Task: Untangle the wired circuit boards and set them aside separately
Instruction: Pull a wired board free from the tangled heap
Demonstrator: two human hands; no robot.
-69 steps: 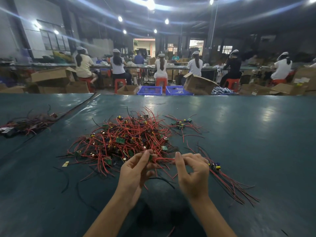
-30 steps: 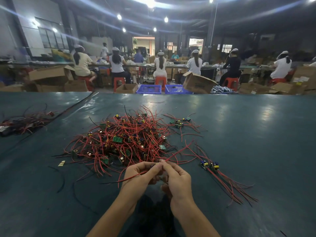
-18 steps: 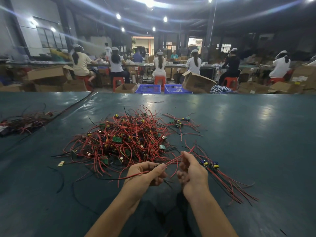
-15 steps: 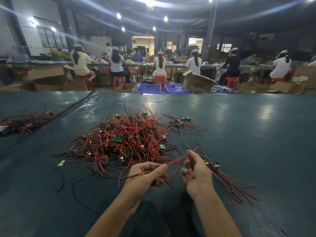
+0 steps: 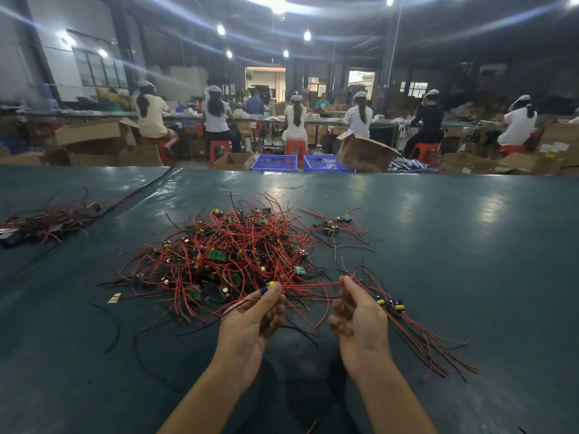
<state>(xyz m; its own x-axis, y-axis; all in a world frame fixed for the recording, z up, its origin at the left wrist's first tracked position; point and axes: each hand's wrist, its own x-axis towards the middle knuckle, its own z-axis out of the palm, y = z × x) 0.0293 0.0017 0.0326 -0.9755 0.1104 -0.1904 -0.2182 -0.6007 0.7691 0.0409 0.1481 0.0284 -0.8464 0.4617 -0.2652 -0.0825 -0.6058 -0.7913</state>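
A tangled heap of small green circuit boards with red and black wires [image 5: 232,255] lies on the dark green table [image 5: 454,245]. My left hand [image 5: 253,314] pinches one small board with a purple and yellow part [image 5: 266,287] at the heap's near edge. Red wires [image 5: 310,287] stretch from it to my right hand [image 5: 357,317], which pinches them at the fingertips. Right of that hand lie separated boards [image 5: 394,303] with their wires laid straight toward me.
A few more boards [image 5: 332,225] lie apart at the heap's far right. Another bundle of wires [image 5: 47,219] sits at the far left. Loose black wires [image 5: 116,327] lie near the left forearm. Beyond the table are cardboard boxes, blue crates [image 5: 275,162] and seated workers.
My hands were together on one board's wires, then drew apart. The left hand now holds the board and the right hand has slid rightward along the red wires.
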